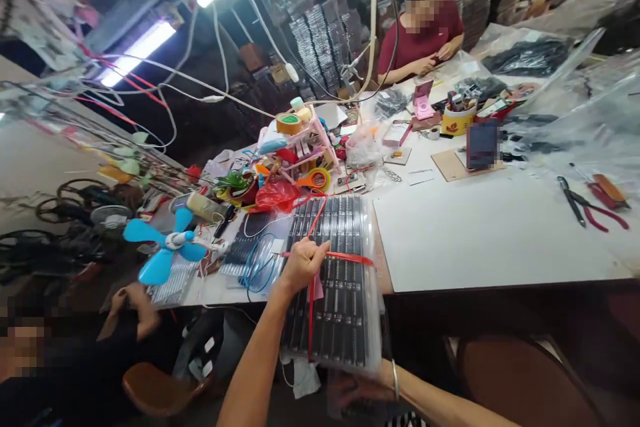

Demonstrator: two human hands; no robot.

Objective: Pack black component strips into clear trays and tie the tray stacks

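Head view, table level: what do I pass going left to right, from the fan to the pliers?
Blue fan → left hand gripping the red strap on the bundled trays → bare white tabletop → red-handled pliers.

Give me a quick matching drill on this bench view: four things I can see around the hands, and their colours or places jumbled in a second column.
Things:
1. small plastic desk fan
2. roll of brown packing tape
3. red-handled pliers
4. left hand

Colours or places:
A. far right of the white table top
B. gripping the red strap around the stack of clear plastic trays
C. bright blue blades
D. on top of the pink plastic rack

Pairs: 1-C, 2-D, 3-A, 4-B
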